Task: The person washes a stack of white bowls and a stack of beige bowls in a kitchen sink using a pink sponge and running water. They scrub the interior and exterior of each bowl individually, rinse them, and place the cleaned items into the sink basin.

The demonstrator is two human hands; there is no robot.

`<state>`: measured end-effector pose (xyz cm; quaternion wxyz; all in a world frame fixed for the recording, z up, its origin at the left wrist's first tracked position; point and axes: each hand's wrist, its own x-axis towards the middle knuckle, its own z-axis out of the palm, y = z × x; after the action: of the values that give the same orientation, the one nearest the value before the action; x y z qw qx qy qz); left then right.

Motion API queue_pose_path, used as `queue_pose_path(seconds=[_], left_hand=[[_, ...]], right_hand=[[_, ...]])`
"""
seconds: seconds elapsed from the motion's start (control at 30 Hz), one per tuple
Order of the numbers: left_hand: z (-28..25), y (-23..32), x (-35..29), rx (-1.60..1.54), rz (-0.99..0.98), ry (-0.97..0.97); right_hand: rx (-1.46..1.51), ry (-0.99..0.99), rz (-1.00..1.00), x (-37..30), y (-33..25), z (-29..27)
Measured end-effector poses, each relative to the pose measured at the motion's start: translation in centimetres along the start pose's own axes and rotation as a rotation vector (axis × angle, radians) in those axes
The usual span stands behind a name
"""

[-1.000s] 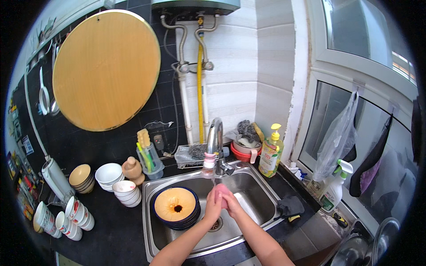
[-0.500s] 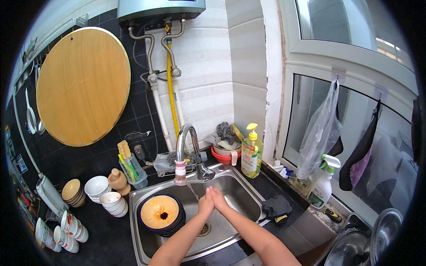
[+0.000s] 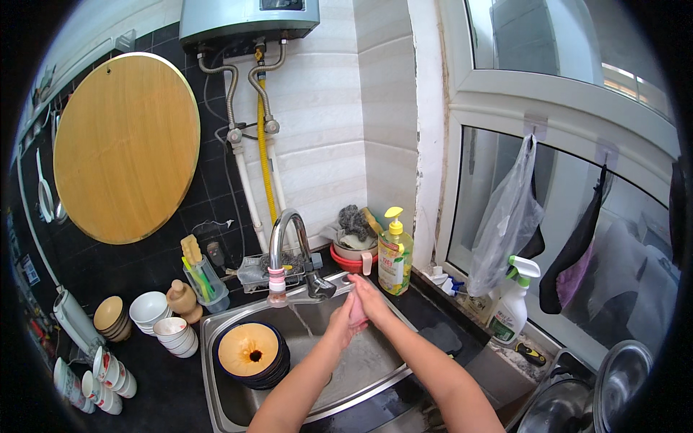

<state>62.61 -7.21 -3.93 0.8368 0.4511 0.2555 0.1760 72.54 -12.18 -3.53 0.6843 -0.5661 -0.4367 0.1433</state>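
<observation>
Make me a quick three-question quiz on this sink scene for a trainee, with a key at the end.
1. True or false: water is running from the faucet.
2. Which stands inside the sink: A, the spray bottle; B, the stack of dishes; C, the pump bottle?
3. Are the left hand and the right hand touching or apart?

Key:
1. True.
2. B.
3. Touching.

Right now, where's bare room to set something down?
The black counter is bare between the cups and the sink. A smaller patch lies between the pump bottle and the dark cloth. It's crowded by the bowls and utensil holder, and around the spray bottle.
</observation>
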Motion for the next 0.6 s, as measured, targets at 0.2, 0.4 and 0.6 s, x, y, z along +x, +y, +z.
queue_pose_path(seconds=[0.2, 0.4, 0.6], left_hand=[[2.1, 1.5, 0.4, -0.078, -0.038, -0.112], [2.9, 3.6, 5.4, 0.04, 0.292, 0.22], [8.9, 7.9, 5.7, -0.236, 0.201, 0.056]], right_hand=[[-0.294, -0.102, 0.244, 0.8, -2.0, -3.8], [-0.92, 0.26, -0.494, 3.7, -8.4, -6.5], [-1.198, 0.181, -0.461, 8.6, -9.7, -10.5]])
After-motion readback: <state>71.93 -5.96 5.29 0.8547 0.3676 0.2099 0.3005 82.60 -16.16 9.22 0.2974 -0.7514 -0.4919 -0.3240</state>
